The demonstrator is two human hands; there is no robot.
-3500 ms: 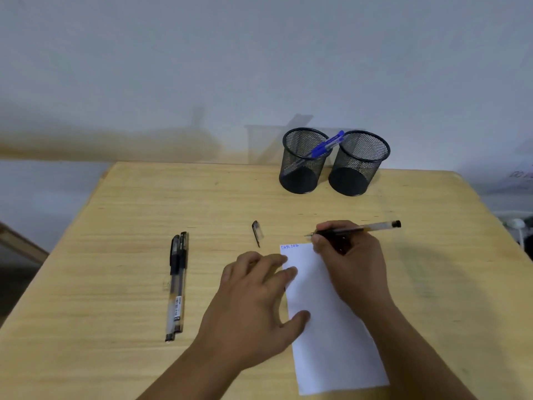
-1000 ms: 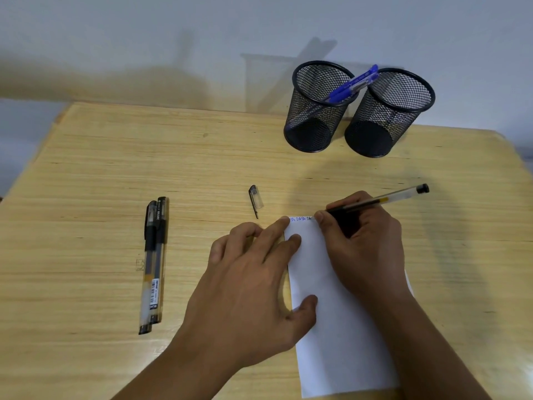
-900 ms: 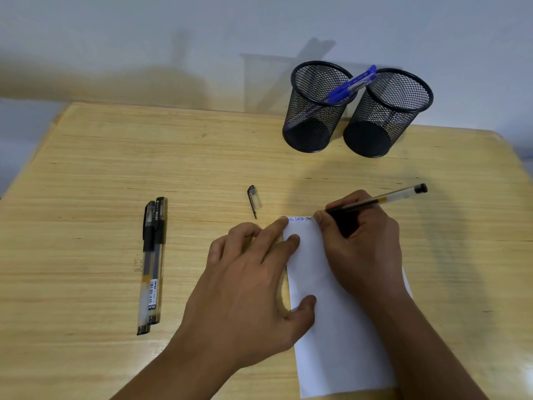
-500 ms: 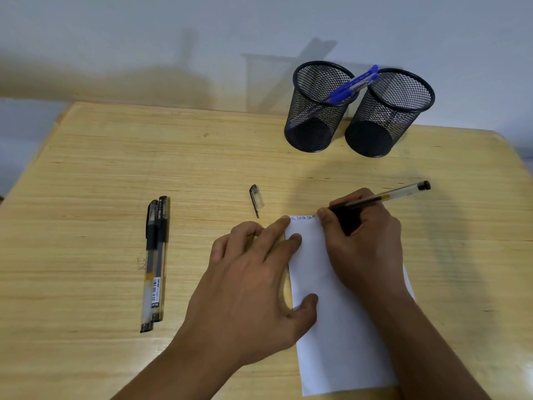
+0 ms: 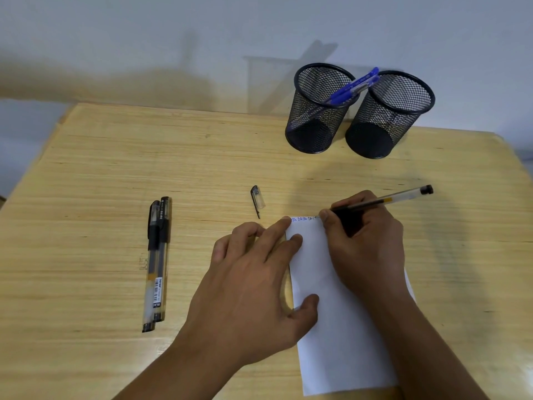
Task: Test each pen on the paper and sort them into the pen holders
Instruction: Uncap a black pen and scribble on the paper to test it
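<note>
Both hands work near the table's front edge: the left hand (image 5: 253, 287) lies flat, pinning the paper (image 5: 340, 327), while the right hand (image 5: 366, 241) pinches a pen (image 5: 389, 200) writing at its top edge. Two pens (image 5: 157, 264) wait toward the left edge; two pen holders (image 5: 359, 111) stand at the back edge, the left one holding blue pens (image 5: 353, 87)

wooden table (image 5: 86, 174), paper (image 5: 346, 356), pens (image 5: 157, 264), holders (image 5: 314, 111)

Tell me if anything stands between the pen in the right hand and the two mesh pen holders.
Nothing visible does. The right hand grips the pen at the paper's top edge, and only bare table lies between it and the pen holders. The loose cap lies off to the left.
</note>
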